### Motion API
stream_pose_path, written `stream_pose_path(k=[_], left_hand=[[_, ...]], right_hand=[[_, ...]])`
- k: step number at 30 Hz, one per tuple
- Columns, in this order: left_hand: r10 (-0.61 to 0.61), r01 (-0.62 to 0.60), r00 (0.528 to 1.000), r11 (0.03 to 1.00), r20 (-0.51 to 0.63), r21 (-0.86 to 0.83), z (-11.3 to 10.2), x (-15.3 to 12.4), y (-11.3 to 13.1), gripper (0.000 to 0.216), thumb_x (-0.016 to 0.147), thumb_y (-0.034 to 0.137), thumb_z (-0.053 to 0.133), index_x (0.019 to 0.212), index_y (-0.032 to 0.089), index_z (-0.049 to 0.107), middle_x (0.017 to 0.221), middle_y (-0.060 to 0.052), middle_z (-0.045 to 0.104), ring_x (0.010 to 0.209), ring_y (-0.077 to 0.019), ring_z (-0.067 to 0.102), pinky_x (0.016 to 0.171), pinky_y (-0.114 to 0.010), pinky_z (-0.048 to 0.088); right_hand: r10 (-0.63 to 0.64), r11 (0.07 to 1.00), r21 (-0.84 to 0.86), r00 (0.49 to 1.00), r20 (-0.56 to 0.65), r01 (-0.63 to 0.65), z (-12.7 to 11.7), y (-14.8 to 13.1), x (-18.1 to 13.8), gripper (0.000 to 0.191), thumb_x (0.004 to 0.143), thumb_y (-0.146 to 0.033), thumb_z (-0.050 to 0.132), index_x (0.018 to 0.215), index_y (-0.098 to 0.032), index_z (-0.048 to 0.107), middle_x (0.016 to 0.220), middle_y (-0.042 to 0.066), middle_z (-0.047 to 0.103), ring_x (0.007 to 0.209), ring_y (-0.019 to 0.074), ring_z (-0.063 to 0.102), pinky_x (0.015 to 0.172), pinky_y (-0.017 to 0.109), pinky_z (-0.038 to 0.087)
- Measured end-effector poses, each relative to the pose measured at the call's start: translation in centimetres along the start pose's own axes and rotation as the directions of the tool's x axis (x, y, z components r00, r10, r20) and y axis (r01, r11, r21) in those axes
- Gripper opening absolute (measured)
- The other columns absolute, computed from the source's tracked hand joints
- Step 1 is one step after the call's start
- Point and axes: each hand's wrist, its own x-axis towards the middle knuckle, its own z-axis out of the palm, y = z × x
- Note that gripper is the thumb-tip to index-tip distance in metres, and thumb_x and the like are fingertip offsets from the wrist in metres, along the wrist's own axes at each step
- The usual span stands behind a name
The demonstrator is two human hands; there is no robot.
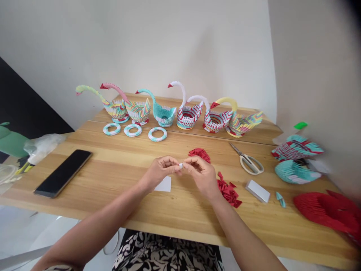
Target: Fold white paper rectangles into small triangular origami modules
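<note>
Over the middle of the table, my left hand (165, 169) and my right hand (201, 173) meet at the fingertips. Between them they pinch a small white piece of paper (181, 165), mostly covered by the fingers. A white paper sheet (163, 184) lies flat on the wood just below my left hand. Behind my right hand is a small heap of red folded paper pieces (200, 153). A looser pile of red paper triangles (228, 191) spreads beside my right wrist.
Several folded-paper swans (165, 114) line the back, with paper rings (157, 134) before them. Scissors (249, 162), a silver-white box (257, 191) and red paper pieces (324, 210) are on the right. A phone (63, 173) lies left on the wooden table (113, 195).
</note>
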Motion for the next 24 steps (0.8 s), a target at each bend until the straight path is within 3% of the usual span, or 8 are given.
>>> stream_pose_path(k=[6,16,21,24], left_hand=[[-0.013,0.014,1.000,0.997,0.011,-0.081,-0.21,-0.04,0.08,0.024,0.073,0.034,0.073,0.076,0.012,0.062,0.074,-0.003,0.069,0.064,-0.0125,0.063,0.070,-0.028,0.049],[-0.063,0.082,0.995,0.961,0.079,-0.265,-0.32,0.15,-0.40,0.029,0.070,0.032,0.077,0.083,0.013,0.060,0.072,-0.002,0.068,0.063,-0.0121,0.064,0.067,-0.027,0.049],[-0.025,0.040,0.997,0.972,0.066,-0.232,-0.36,0.26,-0.53,0.030,0.071,0.032,0.076,0.087,0.014,0.059,0.072,-0.002,0.069,0.063,-0.0130,0.065,0.066,-0.028,0.051],[0.057,-0.054,0.998,0.994,0.023,-0.099,-0.27,0.21,-0.68,0.025,0.074,0.032,0.073,0.085,0.014,0.059,0.072,-0.003,0.069,0.062,-0.0138,0.065,0.066,-0.029,0.052]], right_hand=[[-0.007,0.999,0.037,0.993,0.114,0.002,-0.10,-0.27,-0.04,0.012,0.083,-0.030,0.063,0.088,-0.022,0.071,0.086,0.003,0.071,0.079,0.0176,0.066,0.074,0.030,0.052],[0.016,0.998,0.053,0.989,0.146,-0.024,-0.17,-0.51,-0.11,0.016,0.083,-0.026,0.062,0.096,-0.023,0.071,0.091,0.004,0.071,0.083,0.0175,0.066,0.077,0.032,0.053],[0.031,0.998,0.056,0.988,0.152,-0.040,-0.10,-0.59,0.00,0.016,0.083,-0.024,0.061,0.096,-0.022,0.071,0.090,0.003,0.072,0.084,0.0171,0.066,0.078,0.031,0.052],[0.032,0.998,0.051,0.991,0.131,-0.039,0.07,-0.23,0.01,0.016,0.083,-0.025,0.061,0.094,-0.021,0.071,0.090,0.004,0.072,0.084,0.0177,0.066,0.078,0.032,0.051]])
